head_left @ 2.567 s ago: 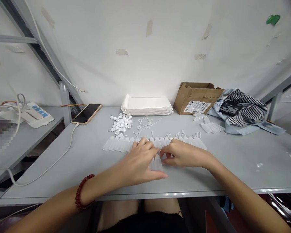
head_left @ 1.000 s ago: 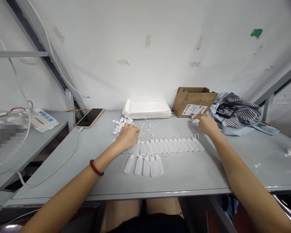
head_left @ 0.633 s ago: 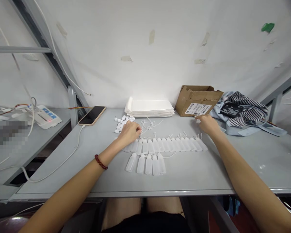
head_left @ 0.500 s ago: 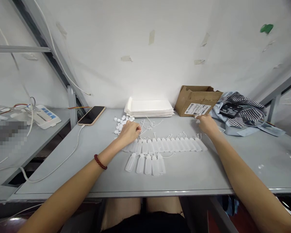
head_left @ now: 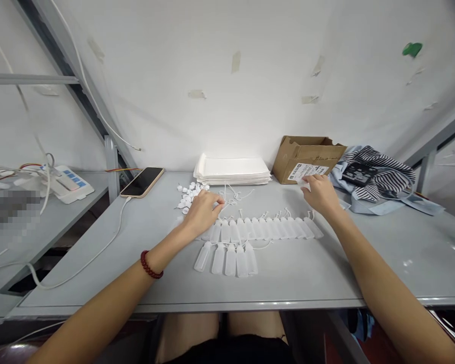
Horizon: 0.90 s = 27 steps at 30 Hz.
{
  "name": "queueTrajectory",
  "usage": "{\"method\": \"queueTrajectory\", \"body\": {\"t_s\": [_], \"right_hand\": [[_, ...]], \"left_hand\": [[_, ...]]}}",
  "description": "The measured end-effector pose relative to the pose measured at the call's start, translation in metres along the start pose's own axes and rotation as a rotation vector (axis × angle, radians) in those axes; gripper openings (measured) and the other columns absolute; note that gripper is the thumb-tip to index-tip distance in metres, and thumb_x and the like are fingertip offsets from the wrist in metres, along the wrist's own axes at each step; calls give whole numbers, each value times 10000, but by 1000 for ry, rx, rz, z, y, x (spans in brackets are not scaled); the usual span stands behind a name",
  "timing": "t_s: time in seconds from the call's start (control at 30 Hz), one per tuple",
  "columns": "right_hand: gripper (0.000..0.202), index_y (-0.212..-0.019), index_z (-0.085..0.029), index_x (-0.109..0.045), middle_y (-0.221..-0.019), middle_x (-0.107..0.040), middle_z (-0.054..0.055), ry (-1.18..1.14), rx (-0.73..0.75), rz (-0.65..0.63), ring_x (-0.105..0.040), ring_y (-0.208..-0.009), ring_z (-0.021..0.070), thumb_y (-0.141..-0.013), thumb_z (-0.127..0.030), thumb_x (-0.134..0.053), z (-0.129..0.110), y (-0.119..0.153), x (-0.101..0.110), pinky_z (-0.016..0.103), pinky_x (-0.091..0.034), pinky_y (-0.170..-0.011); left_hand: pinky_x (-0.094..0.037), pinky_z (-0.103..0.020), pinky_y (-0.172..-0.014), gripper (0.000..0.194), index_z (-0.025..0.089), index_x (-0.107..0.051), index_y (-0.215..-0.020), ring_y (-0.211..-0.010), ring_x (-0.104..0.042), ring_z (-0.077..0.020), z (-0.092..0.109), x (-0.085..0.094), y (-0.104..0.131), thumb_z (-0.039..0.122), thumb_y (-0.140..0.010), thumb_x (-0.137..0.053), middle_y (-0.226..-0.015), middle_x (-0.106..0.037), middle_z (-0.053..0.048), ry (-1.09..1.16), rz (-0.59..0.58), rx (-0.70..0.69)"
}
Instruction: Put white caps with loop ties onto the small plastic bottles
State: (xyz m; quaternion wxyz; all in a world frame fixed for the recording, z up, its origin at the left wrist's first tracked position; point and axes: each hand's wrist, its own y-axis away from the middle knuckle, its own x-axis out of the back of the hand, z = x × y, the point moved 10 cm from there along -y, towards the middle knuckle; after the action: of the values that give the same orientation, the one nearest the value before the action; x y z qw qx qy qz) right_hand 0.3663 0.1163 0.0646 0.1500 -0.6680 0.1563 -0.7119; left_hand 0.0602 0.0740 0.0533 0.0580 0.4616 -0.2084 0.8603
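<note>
My left hand (head_left: 203,210) hovers over the left end of a row of small translucent squeeze bottles (head_left: 265,228). Its thumb and index finger are slightly apart, with nothing visible between them. A shorter group of similar bottles (head_left: 230,260) lies nearer the front edge. Beside my left fingers is a pile of white caps (head_left: 187,196). Thin white tubes or strings (head_left: 235,194) lie behind the row. In front of the cardboard box, my right hand (head_left: 318,192) pinches a small translucent bottle (head_left: 302,184), mostly hidden by the fingers.
A stack of white paper or envelopes (head_left: 233,169) is against the wall. The open cardboard box (head_left: 307,154) stands right of it, beside striped and blue cloth (head_left: 382,174). A phone (head_left: 143,182) with a white cable (head_left: 116,237) lies at left.
My right hand has moved slightly left, carrying the translucent bottle in front of the box label. My left thumb and index finger have parted a little, and the hand has shifted slightly.
</note>
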Motion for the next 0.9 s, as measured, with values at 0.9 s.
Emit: {"method": "queueTrajectory", "body": {"t_s": [0.9], "right_hand": [[137, -981, -225, -534, -908, -677, 55, -914, 515, 32, -675, -860, 210, -856, -241, -586, -160, 84, 65, 351, -560, -736]], "left_hand": [[-495, -270, -680, 83, 235, -692, -845, -890, -616, -186, 43, 26, 27, 233, -807, -618, -864, -693, -11, 400, 192, -85]]}}
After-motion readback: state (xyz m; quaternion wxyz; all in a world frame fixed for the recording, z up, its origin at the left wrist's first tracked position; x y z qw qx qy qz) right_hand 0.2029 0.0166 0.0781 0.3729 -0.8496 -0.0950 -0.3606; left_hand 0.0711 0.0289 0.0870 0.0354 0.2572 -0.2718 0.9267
